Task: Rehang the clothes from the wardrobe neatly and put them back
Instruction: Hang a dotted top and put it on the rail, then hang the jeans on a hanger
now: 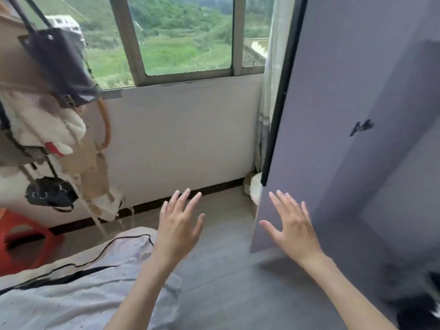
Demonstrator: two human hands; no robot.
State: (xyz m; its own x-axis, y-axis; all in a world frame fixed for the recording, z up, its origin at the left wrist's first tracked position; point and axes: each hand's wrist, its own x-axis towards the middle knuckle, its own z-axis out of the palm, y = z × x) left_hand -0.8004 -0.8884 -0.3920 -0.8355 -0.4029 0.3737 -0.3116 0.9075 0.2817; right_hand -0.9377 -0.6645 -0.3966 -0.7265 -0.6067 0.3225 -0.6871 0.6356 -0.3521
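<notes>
My left hand point(179, 226): fingers straight and spread, palm turned away from me, holding nothing, raised over the grey floor point(221, 270) just past the corner of the bed. My right hand point(291, 228): likewise flat and splayed, thumb out to the left, empty — it lies in front of the lower edge of the wardrobe door point(333, 115); whether the fingertips touch the panel I cannot tell. Wardrobe door: grey-lilac, dark edge strip on its left side, a small dark handle point(362, 126) near mid-height, the panel filling the right side of the view. The clothes inside the wardrobe are hidden behind this door. Bed point(71, 294): pale bedding with small specks at the lower left, a thin black cable point(114, 244) trailing across its near corner. Beyond the hands: white wall point(185, 139) with a dark skirting board along its foot, and above it a window point(185, 39) looking onto green slopes. By the wall's right end, beside the door edge, a pale curtain point(273, 67) hangs down and a white bundle point(256, 189) sits on the floor. Left edge of the view — a cluster of hanging items: a dark bag point(62, 63) on long straps, a white plush piece point(52, 129) with a red patch, a small black pouch point(51, 192), beige cloth with loose strands. Below these, an orange plastic stool point(26, 244) stands on the floor beside the bed.
</notes>
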